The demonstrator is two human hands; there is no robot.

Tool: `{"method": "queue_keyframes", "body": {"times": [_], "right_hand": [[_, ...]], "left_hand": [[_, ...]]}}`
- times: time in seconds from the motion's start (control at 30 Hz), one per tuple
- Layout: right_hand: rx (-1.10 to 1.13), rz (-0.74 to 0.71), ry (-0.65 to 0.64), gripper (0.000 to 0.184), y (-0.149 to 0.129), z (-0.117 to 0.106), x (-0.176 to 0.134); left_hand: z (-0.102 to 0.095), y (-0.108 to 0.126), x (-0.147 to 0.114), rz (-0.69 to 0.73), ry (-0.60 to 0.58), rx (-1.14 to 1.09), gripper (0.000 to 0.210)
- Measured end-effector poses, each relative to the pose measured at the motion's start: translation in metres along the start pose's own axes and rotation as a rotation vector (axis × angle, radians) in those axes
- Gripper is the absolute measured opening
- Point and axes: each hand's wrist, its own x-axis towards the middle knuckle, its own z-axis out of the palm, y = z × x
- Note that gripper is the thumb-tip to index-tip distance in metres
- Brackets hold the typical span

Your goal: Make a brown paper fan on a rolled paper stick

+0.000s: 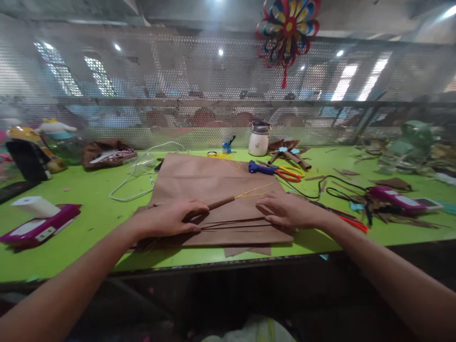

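A stack of brown kraft paper (203, 171) lies on the green table in front of me. On it is a narrow rolled paper tube (223, 203), with thin yellow strands (254, 191) sticking out of its right end. My left hand (171, 217) is closed around the tube's left end, its thumb low against the paper. My right hand (290, 210) rests at the right side of the stack, fingers apart and bent, just beyond the strand tips. Nothing shows in its grasp. Several layered paper edges run between the two hands.
Behind the stack lie a blue-handled tool (259, 167), orange scissors (289, 175) and a white jar (258, 142). A black cord (335, 178) leads toward a purple power strip (397, 199). Another purple strip (44, 228) sits left, near a white cable (124, 185). Perforated metal screen (199, 90) stands behind.
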Motion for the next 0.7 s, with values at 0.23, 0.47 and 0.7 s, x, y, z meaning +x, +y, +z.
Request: {"method": "queue_keyframes", "body": {"times": [0.23, 0.47, 0.7], "right_hand": [[0.115, -0.071, 0.098, 0.028, 0.033, 0.02, 0.003], [0.087, 0.019, 0.098, 0.023, 0.025, 0.015, 0.012], [0.105, -0.074, 0.197, 0.023, 0.027, 0.029, 0.015]], "left_hand": [[-0.004, -0.027, 0.006, -0.024, -0.011, -0.268, 0.038], [-0.005, -0.045, 0.015, -0.048, 0.089, -0.223, 0.037], [0.002, -0.053, 0.008, -0.059, 0.152, -0.115, 0.034]]}}
